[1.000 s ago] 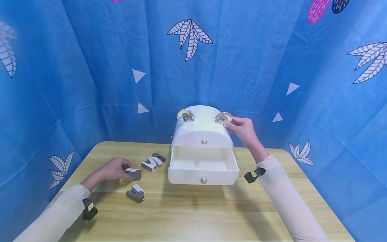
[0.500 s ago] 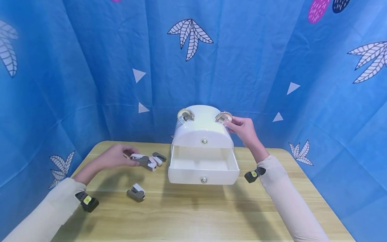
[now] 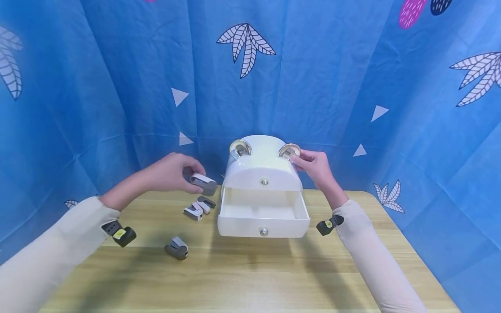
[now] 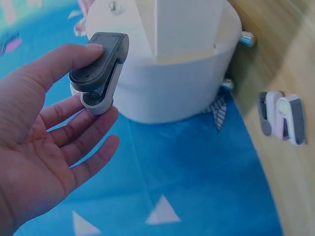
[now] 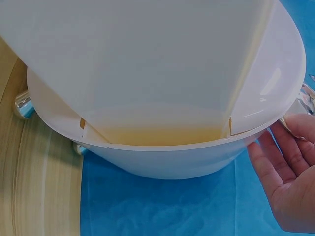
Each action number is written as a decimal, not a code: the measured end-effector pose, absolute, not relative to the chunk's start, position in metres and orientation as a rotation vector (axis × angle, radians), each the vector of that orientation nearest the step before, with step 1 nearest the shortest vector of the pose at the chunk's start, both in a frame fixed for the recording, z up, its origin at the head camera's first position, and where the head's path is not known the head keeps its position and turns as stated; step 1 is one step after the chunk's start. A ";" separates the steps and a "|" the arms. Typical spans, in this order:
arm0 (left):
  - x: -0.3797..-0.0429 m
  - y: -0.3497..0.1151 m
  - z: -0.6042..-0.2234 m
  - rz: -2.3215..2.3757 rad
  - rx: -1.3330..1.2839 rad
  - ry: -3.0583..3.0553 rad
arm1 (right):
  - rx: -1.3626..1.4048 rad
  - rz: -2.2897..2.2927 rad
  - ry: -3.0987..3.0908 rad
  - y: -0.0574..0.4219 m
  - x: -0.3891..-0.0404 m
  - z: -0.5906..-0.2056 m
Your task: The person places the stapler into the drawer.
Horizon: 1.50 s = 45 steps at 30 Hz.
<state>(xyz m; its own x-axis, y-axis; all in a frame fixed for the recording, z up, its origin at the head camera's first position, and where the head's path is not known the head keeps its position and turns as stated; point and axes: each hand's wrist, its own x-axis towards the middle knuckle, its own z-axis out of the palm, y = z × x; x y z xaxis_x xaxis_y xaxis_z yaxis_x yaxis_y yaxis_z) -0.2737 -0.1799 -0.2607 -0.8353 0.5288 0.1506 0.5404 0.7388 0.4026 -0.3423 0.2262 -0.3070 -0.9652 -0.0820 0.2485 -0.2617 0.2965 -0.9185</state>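
Observation:
My left hand (image 3: 170,174) pinches a small grey-and-white mini stapler (image 4: 101,61) between thumb and fingers, raised above the table just left of a white drawer box (image 3: 264,167). The thumb lies on its dark grey side. The box's lower drawer (image 3: 238,228) is pulled out, its white inside showing. Two shiny round ornaments stand on top like eyes. My right hand (image 3: 316,168) grips the right ornament (image 3: 289,151) by its edge, with fingers against the box's side in the right wrist view. The backs of those fingertips are partly hidden by the ornament.
Several more mini staplers lie on the wooden table (image 3: 250,278): a close group (image 3: 198,208) left of the drawer and a single grey-and-white stapler (image 3: 177,248) nearer the front. A blue patterned curtain (image 3: 328,87) hangs behind and at both sides.
My left hand has lifted the mini stapler off the table and carried it up and right, past the group, towards the box. My right hand has stayed on the ornament.

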 end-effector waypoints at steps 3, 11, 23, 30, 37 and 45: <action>-0.274 -0.162 -0.251 -0.642 -0.951 -2.921 | 0.317 1.750 -2.397 0.226 -0.342 -0.306; -0.274 -0.111 -0.249 -0.481 -1.064 -2.984 | 0.300 1.739 -2.412 0.225 -0.340 -0.304; -0.278 -0.055 -0.267 -0.160 -1.102 -3.032 | 0.287 1.768 -2.395 0.224 -0.342 -0.305; -0.284 -0.037 -0.274 -0.076 -1.217 -2.999 | 0.277 1.783 -2.388 0.226 -0.342 -0.305; -0.286 -0.026 -0.282 0.036 -1.326 -2.899 | 0.276 1.780 -2.400 0.226 -0.341 -0.305; -0.285 -0.021 -0.287 0.037 -1.296 -2.909 | 0.272 1.784 -2.396 0.226 -0.340 -0.304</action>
